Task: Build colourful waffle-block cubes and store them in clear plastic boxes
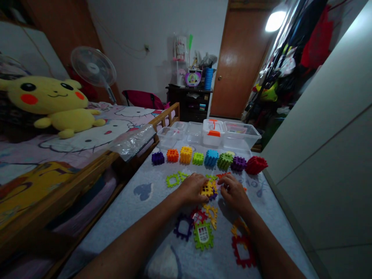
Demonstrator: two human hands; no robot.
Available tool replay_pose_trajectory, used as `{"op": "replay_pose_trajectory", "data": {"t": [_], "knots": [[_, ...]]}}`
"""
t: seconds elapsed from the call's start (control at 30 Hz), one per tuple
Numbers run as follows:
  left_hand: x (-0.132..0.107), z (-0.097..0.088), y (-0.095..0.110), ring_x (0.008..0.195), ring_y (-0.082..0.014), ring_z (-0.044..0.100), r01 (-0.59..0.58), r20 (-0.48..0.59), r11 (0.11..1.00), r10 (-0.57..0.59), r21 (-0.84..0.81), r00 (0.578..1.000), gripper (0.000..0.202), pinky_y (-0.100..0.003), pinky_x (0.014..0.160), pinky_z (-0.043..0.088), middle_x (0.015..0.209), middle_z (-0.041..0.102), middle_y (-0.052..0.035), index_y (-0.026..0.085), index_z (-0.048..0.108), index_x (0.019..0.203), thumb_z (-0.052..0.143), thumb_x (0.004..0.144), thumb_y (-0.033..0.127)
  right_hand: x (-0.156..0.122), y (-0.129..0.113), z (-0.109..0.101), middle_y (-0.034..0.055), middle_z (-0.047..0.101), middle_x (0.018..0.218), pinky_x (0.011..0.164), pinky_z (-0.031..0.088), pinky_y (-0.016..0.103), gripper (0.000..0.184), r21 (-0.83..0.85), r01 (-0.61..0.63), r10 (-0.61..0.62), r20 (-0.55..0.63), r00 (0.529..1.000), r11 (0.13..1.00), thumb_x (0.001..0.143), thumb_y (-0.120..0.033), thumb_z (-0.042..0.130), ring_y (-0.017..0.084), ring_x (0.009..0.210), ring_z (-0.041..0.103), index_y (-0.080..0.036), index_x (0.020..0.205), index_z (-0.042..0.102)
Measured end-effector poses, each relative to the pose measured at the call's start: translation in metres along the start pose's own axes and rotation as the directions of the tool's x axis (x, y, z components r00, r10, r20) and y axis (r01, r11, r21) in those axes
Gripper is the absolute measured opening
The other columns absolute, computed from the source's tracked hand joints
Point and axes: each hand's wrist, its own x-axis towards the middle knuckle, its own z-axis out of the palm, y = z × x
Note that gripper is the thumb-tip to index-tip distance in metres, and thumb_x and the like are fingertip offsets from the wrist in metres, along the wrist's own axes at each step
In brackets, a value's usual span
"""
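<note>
Tiles (pixel 207 189), yellow, lie in the middle of the sheet (pixel 217 259) with the left hand (pixel 192 188) pinching their near-left edge, while the right hand (pixel 235 192) curls just beside them, its grip impossible to tell, a blue stack (pixel 211 158) beyond and a green tile (pixel 203 245) nearer.

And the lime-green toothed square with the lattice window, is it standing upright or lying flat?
Lying flat. The whole outline of the lime-green toothed square and its lattice window face upward from the blue cloth.
</note>
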Motion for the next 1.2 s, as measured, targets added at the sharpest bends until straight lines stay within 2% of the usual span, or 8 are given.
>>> {"op": "replay_pose_trajectory", "data": {"t": [0.2,0.4,0.63,0.87,0.97,1.1,1.2], "knots": [[0.002,-0.002,-0.003,0.102,-0.0275,0.058,0.003,0.008,1.0,-0.003,-0.003,1.0,0.04,-0.036,0.089,0.044,0.106,0.066,-0.0082,0.02,0.066,0.106,0.074,0.068,0.031,-0.001,0.002,0.002,0.0033,0.056,0.086,0.071,0.042,0.03,0.017,-0.002,-0.017,0.017,0.019,1.0,1.0,0.079,-0.011,0.047,0.016,0.075,0.053,-0.019,0.085,0.061],[0.007,-0.002,0.0,0.105,-0.0274,0.057,-0.019,0.005,1.0,0.019,0.0,1.0,0.046,-0.037,0.092,0.044,0.111,0.065,-0.0095,0.019,0.065,0.111,0.076,0.067,0.027,-0.001,0.003,0.003,0.004,0.057,0.084,0.072,0.042,0.031,0.017,-0.015,-0.016,0.016,0.03,0.999,1.0,0.078,-0.01,0.047,0.017,0.076,0.053,-0.018,0.085,0.061],[0.01,0.002,0.0,0.103,-0.0274,0.058,-0.011,0.044,0.999,0.009,0.035,0.999,0.044,-0.036,0.091,0.044,0.107,0.066,-0.0085,0.02,0.066,0.11,0.073,0.068,0.03,-0.001,0.003,0.004,0.0034,0.058,0.087,0.071,0.043,0.03,0.019,0.014,-0.03,0.029,0.028,0.999,0.999,0.078,-0.008,0.047,0.016,0.075,0.054,-0.019,0.086,0.061],[0.005,0.0,-0.001,0.103,-0.0293,0.059,-0.023,-0.023,0.997,0.024,0.076,0.999,0.047,-0.039,0.092,0.045,0.108,0.067,-0.0109,0.018,0.065,0.112,0.072,0.068,0.031,-0.002,0.004,0.004,0.0045,0.058,0.088,0.071,0.042,0.031,0.017,0.02,-0.031,0.031,0.03,0.999,0.999,0.08,-0.01,0.046,0.017,0.077,0.055,-0.018,0.085,0.061],[0.003,-0.02,-0.014,0.107,-0.0284,0.058,-0.037,-0.104,0.997,0.044,0.064,0.994,0.049,-0.04,0.097,0.044,0.113,0.067,-0.0108,0.017,0.064,0.114,0.073,0.068,0.031,-0.002,0.005,0.004,0.0049,0.058,0.087,0.071,0.042,0.031,0.017,0.019,-0.035,0.035,0.029,0.999,0.999,0.081,-0.011,0.046,0.018,0.077,0.055,-0.018,0.085,0.061],[0.013,-0.067,-0.048,0.113,-0.0264,0.058,0.046,-0.257,0.996,-0.023,0.081,0.966,0.048,-0.039,0.102,0.041,0.12,0.065,-0.0106,0.017,0.062,0.118,0.069,0.072,0.027,-0.001,0.003,0.004,0.0046,0.058,0.087,0.071,0.042,0.032,0.017,0.013,-0.042,0.041,0.045,0.998,0.999,0.083,-0.012,0.045,0.018,0.077,0.055,-0.019,0.084,0.061],[0.03,-0.098,-0.076,0.112,-0.0272,0.059,0.106,-0.271,0.987,-0.07,0.122,0.96,0.051,-0.039,0.103,0.041,0.118,0.066,-0.0113,0.015,0.062,0.118,0.069,0.069,0.025,-0.001,0.002,0.004,0.0045,0.058,0.085,0.07,0.043,0.031,0.016,0.01,-0.036,0.036,0.04,0.999,0.999,0.082,-0.012,0.045,0.018,0.076,0.055,-0.019,0.083,0.06]]}}
